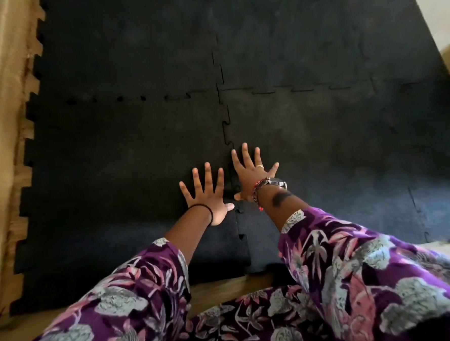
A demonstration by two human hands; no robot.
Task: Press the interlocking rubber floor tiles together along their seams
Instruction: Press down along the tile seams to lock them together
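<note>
Black interlocking rubber tiles cover the floor. The near-left tile point(108, 182) and the near-right tile point(335, 147) meet at a toothed vertical seam point(226, 128) running toward me. My left hand point(207, 195) lies flat with fingers spread on the left tile, just left of the seam. My right hand point(250, 174) lies flat with fingers spread on the right tile, its thumb reaching the seam. Both palms face down and hold nothing. A horizontal seam point(140, 97) further away shows small gaps on its left part.
A wooden board or frame point(3, 147) runs along the left, beside the tiles' toothed outer edge. Bare wooden floor point(225, 286) shows at the near edge. A pale box-like object point(444, 33) stands at the top right. My purple floral sleeves fill the bottom.
</note>
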